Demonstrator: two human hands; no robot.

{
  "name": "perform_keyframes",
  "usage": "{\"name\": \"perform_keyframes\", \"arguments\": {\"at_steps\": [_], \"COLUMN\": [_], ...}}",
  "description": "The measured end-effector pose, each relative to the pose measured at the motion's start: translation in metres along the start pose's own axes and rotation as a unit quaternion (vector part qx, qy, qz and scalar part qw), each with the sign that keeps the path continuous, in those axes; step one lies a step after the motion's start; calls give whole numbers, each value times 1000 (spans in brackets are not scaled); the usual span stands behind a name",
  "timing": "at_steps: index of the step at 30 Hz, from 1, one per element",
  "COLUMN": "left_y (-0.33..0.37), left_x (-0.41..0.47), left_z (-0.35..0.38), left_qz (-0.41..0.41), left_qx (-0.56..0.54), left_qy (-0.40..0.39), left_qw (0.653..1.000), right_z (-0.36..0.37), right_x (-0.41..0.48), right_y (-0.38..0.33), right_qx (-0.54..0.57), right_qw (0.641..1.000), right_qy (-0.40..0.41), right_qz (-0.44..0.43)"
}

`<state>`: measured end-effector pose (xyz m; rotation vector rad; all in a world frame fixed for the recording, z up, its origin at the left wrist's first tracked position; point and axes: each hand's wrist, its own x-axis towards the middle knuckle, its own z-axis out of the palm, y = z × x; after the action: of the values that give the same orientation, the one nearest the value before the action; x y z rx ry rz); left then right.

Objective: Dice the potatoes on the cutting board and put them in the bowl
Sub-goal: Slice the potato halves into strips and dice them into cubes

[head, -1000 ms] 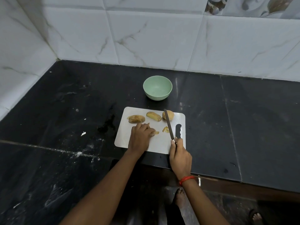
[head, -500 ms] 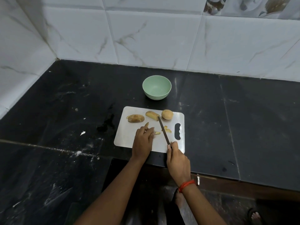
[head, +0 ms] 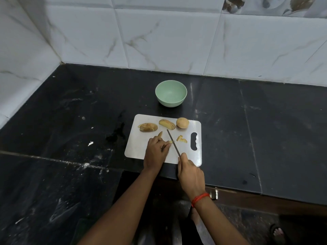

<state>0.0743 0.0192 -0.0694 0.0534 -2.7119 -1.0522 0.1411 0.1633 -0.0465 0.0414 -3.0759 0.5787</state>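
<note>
Looking down from your head, the white cutting board lies on the black counter.

You are in the middle of dicing, I think. Keep your fingertips tucked back from the blade. Cut the strip into small, even bits, and slide your left hand back a little after each cut. Let the knife tip stay low on the board so the blade does not slip.

Your left hand rests on the middle of the board. Its fingers curl down on a thin potato strip and pin it flat. One end of the strip pokes out toward the board's far edge.

Your right hand is at the board's near edge, wrapped tight around the handle of the knife. The blade slants across the board, just beside your left fingertips.

A few small cut pieces lie on the other side of the blade, near the board's handle hole. Along the far edge sit two sliced potato halves and one whole potato.

The green bowl stands just past the board's far edge. No potato shows in it yet, so lots of work is left.
</note>
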Motion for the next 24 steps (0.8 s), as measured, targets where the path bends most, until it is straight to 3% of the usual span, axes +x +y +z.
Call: {"name": "perform_keyframes", "arguments": {"at_steps": [9,15,24], "left_y": [-1,1,-2], "left_x": [2,0,3], "left_z": [1,-3,-5], "left_qz": [-1,3,20], "left_qx": [4,-3,-11], "left_qy": [-3,8,-20], "left_qw": [1000,1000,1000], "right_z": [-5,1,4], "right_x": [-26,-23,-2], "right_y": [0,1,-6], "right_qx": [-72,-17,7], "right_qw": [996,1000,1000], "right_qy": [-50,6,-14], "right_qz": [-4,23,-5]}}
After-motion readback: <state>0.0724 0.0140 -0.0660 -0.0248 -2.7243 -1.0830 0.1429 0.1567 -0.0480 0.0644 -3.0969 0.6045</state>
